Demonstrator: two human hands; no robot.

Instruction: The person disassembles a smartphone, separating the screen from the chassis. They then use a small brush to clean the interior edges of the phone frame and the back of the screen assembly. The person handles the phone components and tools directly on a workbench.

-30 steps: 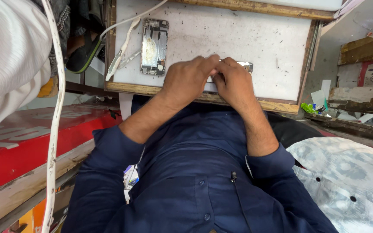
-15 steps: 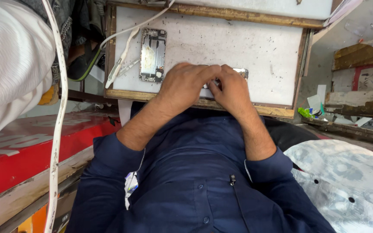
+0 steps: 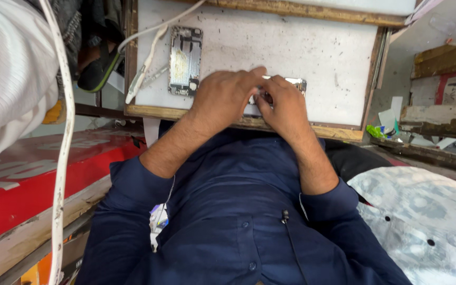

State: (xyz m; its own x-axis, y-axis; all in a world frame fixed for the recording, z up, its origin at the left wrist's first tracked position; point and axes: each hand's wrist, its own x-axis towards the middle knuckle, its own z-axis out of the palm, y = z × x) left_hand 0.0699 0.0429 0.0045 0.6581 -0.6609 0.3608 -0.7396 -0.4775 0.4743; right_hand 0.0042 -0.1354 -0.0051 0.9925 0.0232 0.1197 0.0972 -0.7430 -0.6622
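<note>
My left hand (image 3: pixel 221 98) and my right hand (image 3: pixel 286 105) meet over a small silver phone part (image 3: pixel 297 83) that lies on a scuffed white work board (image 3: pixel 317 47). Both hands close their fingers on it, and they hide most of it; only its right end shows. Further left on the board lies an opened phone chassis (image 3: pixel 185 60) with its insides showing, a hand's width from my left hand. My dark blue shirt fills the bottom of the view.
A white cable (image 3: pixel 144 71) crosses the board's left edge, and a thicker white cord (image 3: pixel 62 158) hangs down at the left. The board has a wooden frame (image 3: pixel 339 132). A red surface (image 3: pixel 38 184) lies at left, stacked boxes (image 3: pixel 449 79) at right, patterned cloth (image 3: pixel 428 221) at lower right.
Both hands have stayed on the silver part, shifting slightly to the right on the board as the fingers work at it. The opened chassis has not moved.
</note>
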